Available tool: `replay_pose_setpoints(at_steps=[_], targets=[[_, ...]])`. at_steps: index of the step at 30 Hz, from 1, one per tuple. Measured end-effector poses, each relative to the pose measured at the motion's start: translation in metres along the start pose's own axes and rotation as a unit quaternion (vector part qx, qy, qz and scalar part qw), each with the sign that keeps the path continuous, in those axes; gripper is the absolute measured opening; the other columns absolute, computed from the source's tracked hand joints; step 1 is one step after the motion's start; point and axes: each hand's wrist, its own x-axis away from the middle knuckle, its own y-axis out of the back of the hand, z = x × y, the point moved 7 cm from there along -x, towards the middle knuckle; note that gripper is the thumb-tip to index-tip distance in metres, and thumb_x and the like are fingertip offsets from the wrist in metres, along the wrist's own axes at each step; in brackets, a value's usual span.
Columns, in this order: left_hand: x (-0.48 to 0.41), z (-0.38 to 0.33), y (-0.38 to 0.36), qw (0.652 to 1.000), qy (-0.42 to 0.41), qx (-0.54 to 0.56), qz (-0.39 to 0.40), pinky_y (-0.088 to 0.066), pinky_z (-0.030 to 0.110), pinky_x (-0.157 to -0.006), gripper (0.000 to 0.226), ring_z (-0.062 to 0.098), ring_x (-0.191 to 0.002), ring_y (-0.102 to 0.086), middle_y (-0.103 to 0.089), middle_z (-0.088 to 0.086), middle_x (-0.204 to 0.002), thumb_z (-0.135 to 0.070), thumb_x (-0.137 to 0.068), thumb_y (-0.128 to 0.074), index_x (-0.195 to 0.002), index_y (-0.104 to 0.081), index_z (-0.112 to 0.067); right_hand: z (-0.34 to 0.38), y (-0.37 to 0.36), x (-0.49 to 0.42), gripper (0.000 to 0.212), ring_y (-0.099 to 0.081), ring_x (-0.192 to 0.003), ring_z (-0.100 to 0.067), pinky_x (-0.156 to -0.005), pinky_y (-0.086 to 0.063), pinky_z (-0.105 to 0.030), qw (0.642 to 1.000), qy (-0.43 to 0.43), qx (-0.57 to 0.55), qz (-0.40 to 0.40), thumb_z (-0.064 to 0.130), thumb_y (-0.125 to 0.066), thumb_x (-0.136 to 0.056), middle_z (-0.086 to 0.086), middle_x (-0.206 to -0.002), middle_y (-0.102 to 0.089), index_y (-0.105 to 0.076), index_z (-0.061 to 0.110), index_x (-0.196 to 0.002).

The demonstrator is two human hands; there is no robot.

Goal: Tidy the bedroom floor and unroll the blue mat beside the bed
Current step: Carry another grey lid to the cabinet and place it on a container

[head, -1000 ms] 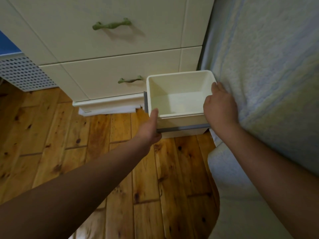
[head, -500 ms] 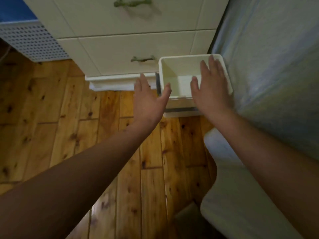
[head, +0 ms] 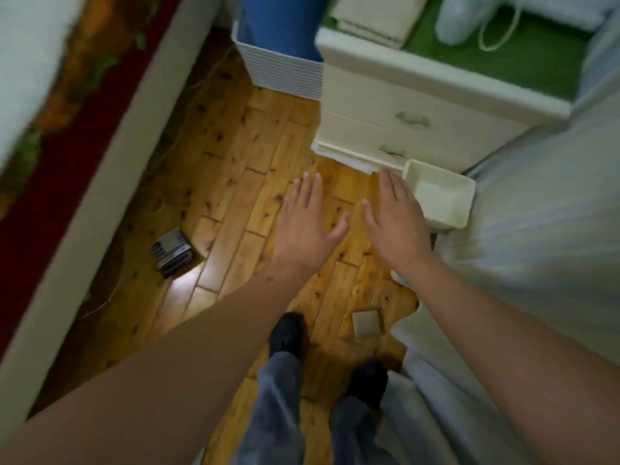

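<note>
An empty cream bin (head: 451, 209) stands on the wooden floor (head: 235, 156), wedged between the bedside cabinet (head: 402, 105) and the bed (head: 543, 229). My right hand (head: 397, 223) hovers just left of the bin, fingers spread, holding nothing. My left hand (head: 307, 223) is beside it over the floor, also spread and empty. A blue rolled item (head: 281, 25) stands upright in a white perforated basket (head: 278, 72) at the back; it may be the blue mat. A small beige square piece (head: 366, 323) lies on the floor near my feet.
A dark stack of flat items (head: 172, 251) lies on the floor at the left, near cables along a white frame (head: 110, 182). My dark shoes (head: 285, 330) stand at the bottom centre. The cabinet top has green cloth, a folded towel and a bag.
Both hands have let go of the cream bin and drawn back from it. My view has risen and pulled back, so much more floor and the cabinet top show.
</note>
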Motion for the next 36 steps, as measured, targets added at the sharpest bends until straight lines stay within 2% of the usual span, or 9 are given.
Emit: replay_pose_setpoints(at_steps=[5, 9, 13, 17, 23, 27, 31, 33, 36], targets=[[0.131, 0.029, 0.148, 0.991, 0.124, -0.054, -0.007, -0.001, 0.035, -0.12, 0.083, 0.017, -0.15, 0.004, 0.001, 0.0, -0.163, -0.063, -0.092, -0.033, -0.155, 0.001, -0.021, 0.146, 0.089, 0.06, 0.066, -0.017, -0.149, -0.021, -0.118, -0.02, -0.037, 0.99, 0.122, 0.035, 0.054, 0.045, -0.028, -0.101, -0.007, -0.161, -0.02, -0.014, 0.008, -0.154], [0.229, 0.041, 0.264, 0.972, 0.21, -0.039, -0.097, -0.005, 0.034, -0.121, 0.082, 0.013, -0.15, 0.003, -0.001, -0.004, -0.163, -0.062, -0.093, -0.037, -0.155, 0.0, -0.023, 0.261, 0.141, 0.119, 0.065, -0.018, -0.148, -0.021, -0.118, -0.026, -0.038, 0.961, 0.258, 0.045, 0.086, 0.046, -0.029, -0.101, -0.006, -0.16, -0.023, -0.016, 0.011, -0.154], [0.365, 0.068, 0.355, 0.925, 0.321, -0.017, -0.204, -0.011, 0.034, -0.122, 0.082, 0.01, -0.15, 0.001, -0.003, -0.006, -0.163, -0.061, -0.092, -0.039, -0.155, -0.001, -0.024, 0.369, 0.162, 0.204, 0.066, -0.018, -0.148, -0.021, -0.118, -0.026, -0.038, 0.909, 0.388, 0.067, 0.139, 0.046, -0.032, -0.1, -0.005, -0.161, -0.02, -0.014, 0.014, -0.155], [0.497, 0.104, 0.395, 0.867, 0.414, -0.003, -0.278, -0.008, 0.028, -0.119, 0.08, 0.01, -0.149, -0.005, -0.01, -0.004, -0.163, -0.064, -0.091, -0.033, -0.155, -0.006, -0.023, 0.457, 0.145, 0.289, 0.068, -0.019, -0.148, -0.019, -0.116, -0.028, -0.036, 0.846, 0.492, 0.111, 0.173, 0.049, -0.036, -0.098, -0.002, -0.161, -0.021, -0.014, 0.017, -0.155], [0.675, 0.152, 0.367, 0.78, 0.548, 0.033, -0.301, -0.011, 0.028, -0.117, 0.079, 0.013, -0.149, -0.01, -0.016, -0.001, -0.162, -0.062, -0.09, -0.029, -0.154, -0.013, -0.019, 0.534, 0.076, 0.437, 0.067, -0.024, -0.146, -0.018, -0.114, -0.029, -0.033, 0.739, 0.599, 0.174, 0.254, 0.05, -0.034, -0.098, 0.001, -0.16, -0.022, -0.012, 0.02, -0.155], [0.77, 0.173, 0.305, 0.729, 0.617, 0.118, -0.273, -0.019, 0.03, -0.117, 0.073, 0.013, -0.149, -0.012, -0.017, -0.002, -0.161, -0.054, -0.095, -0.038, -0.154, -0.015, -0.019, 0.542, 0.027, 0.515, 0.061, -0.038, -0.136, -0.021, -0.104, -0.041, -0.034, 0.718, 0.587, 0.19, 0.322, 0.043, -0.037, -0.099, -0.002, -0.153, -0.034, -0.022, 0.018, -0.153], [0.836, 0.186, 0.238, 0.687, 0.666, 0.174, -0.234, -0.025, 0.03, -0.115, 0.067, 0.017, -0.146, -0.021, -0.022, 0.001, -0.16, -0.046, -0.097, -0.041, -0.153, -0.022, -0.015, 0.545, -0.025, 0.578, 0.045, -0.041, -0.13, -0.026, -0.103, -0.038, -0.035, 0.697, 0.57, 0.192, 0.391, 0.034, -0.041, -0.1, -0.007, -0.146, -0.04, -0.043, 0.017, -0.141], [0.86, 0.197, 0.198, 0.649, 0.685, 0.221, -0.247, -0.034, 0.033, -0.108, 0.062, 0.021, -0.139, -0.034, -0.034, 0.006, -0.154, -0.044, -0.096, -0.045, -0.149, -0.032, -0.015, 0.538, -0.062, 0.598, 0.049, -0.039, -0.133, -0.024, -0.107, -0.037, -0.037, 0.695, 0.548, 0.193, 0.424, 0.034, -0.042, -0.099, -0.006, -0.148, -0.039, -0.037, 0.016, -0.145], [0.87, 0.219, 0.133, 0.602, 0.704, 0.291, -0.239, -0.036, 0.032, -0.107, 0.065, 0.02, -0.137, -0.036, -0.034, 0.004, -0.153, -0.044, -0.096, -0.044, -0.152, -0.025, -0.017, 0.524, -0.118, 0.606, 0.058, -0.039, -0.135, -0.021, -0.1, -0.038, -0.029, 0.712, 0.499, 0.196, 0.452, 0.039, -0.043, -0.099, -0.001, -0.152, -0.035, -0.024, 0.022, -0.152]])
